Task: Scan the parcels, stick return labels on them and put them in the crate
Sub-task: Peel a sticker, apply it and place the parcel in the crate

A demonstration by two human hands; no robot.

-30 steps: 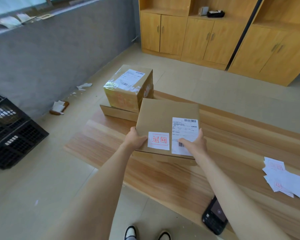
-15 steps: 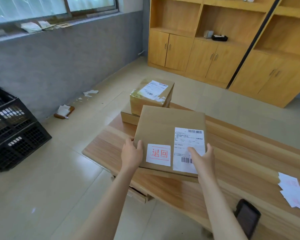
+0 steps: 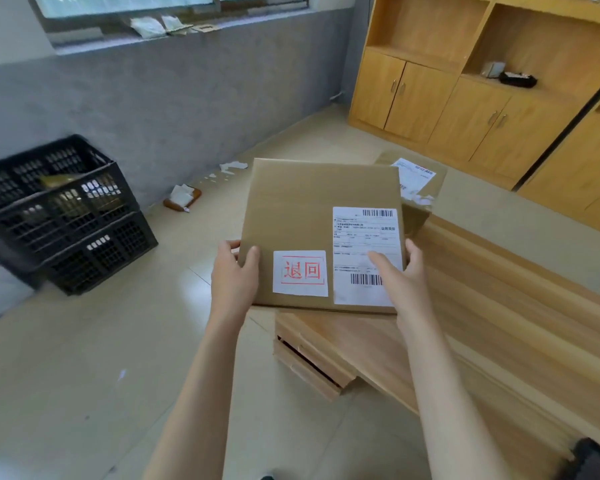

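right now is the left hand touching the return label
Apart. The head view shows the left hand gripping the edge of the box, with a strip of bare cardboard between its thumb and the return label.

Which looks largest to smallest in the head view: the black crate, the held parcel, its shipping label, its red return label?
1. The held parcel and the black crate look about alike on screen. The parcel is nearer, so I won't rank them.
2. The shipping label.
3. The return label.
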